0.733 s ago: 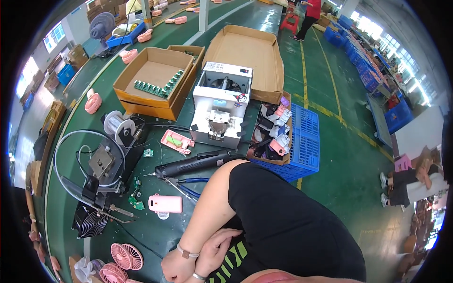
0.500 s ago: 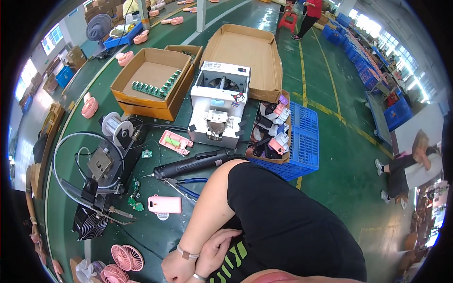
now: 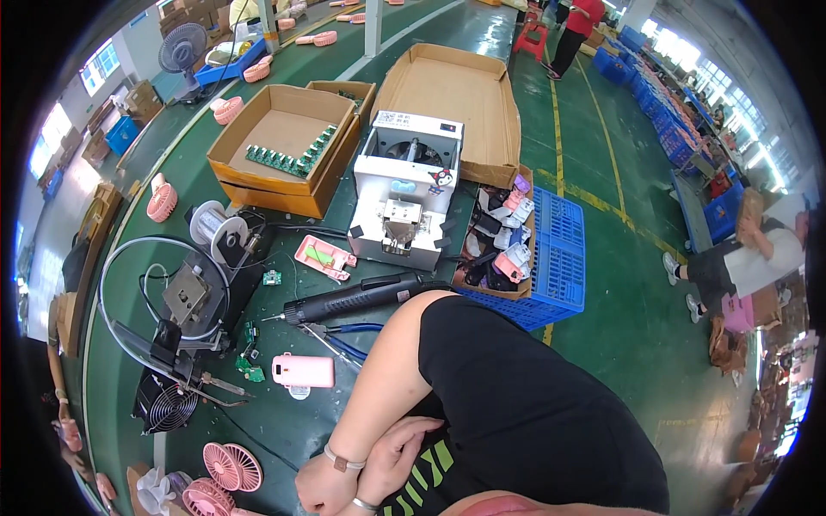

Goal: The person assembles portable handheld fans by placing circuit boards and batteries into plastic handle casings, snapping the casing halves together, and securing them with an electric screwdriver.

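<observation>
My arms are folded at the table's near edge. My right hand (image 3: 322, 487), with a band at its wrist, hangs bent over at the lower middle; its fingers are hidden. Against the inside of my right forearm rests my left hand (image 3: 394, 457), a silver bracelet at its wrist, its fingers stretched out and nothing visible in it. Nearest on the table lies a pink casing (image 3: 303, 371). Beyond it are blue-handled pliers (image 3: 348, 337), a black electric screwdriver (image 3: 344, 301) and an open pink shell (image 3: 324, 258) with a green part inside.
A soldering stand (image 3: 185, 301) with a wire spool (image 3: 215, 230) stands left. A white screw feeder (image 3: 404, 189) is at the back, beside a cardboard box (image 3: 225, 163) of circuit boards. A blue crate (image 3: 559, 249) stands right. Pink fan grilles (image 3: 225, 467) lie near left.
The scene has shifted slightly to the right in the view. On the far right, a person has moved, and more pink and brown things show beside them. My hands stay put.
</observation>
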`<action>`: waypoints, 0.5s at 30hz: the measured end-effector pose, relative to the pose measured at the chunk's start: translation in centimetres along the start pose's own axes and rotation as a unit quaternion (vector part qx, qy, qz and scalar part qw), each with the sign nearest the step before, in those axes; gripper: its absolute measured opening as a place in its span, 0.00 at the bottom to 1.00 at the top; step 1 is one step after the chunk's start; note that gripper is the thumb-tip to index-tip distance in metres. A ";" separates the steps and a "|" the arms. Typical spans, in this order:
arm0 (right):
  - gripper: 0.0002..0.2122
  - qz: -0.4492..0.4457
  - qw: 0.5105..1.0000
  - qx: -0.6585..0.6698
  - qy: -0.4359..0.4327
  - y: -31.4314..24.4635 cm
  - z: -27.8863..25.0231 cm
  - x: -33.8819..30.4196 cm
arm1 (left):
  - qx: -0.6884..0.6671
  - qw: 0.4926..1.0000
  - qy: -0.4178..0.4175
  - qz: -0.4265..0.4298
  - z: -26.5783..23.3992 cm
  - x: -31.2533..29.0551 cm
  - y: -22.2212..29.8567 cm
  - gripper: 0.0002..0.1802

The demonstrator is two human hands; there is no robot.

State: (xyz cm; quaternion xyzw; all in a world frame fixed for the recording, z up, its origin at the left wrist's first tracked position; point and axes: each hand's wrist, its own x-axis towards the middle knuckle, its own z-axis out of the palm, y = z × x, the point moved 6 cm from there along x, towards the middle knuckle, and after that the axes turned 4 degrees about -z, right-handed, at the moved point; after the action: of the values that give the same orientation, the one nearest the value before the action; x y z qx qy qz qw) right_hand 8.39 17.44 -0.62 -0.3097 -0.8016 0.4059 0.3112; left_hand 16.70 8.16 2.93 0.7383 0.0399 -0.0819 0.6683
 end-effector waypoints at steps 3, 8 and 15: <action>0.12 0.001 1.000 -0.004 -0.003 0.1 0.1 0.1 | -0.002 1.000 -0.002 -0.002 -0.1 0.0 -0.2 0.14; 0.12 -0.011 1.000 -0.007 0.003 0.0 0.2 0.2 | 0.010 1.000 -0.004 0.008 -0.2 -0.1 0.0 0.14; 0.12 -0.011 1.000 -0.004 0.004 0.0 0.1 0.1 | 0.026 0.999 -0.022 0.007 -0.1 -0.1 -0.1 0.15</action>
State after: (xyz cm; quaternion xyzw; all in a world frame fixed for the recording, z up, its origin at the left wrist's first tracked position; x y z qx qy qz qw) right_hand 8.24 17.45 -0.71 -0.3036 -0.8052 0.3984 0.3175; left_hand 16.63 8.26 2.86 0.7539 0.0177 -0.0943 0.6500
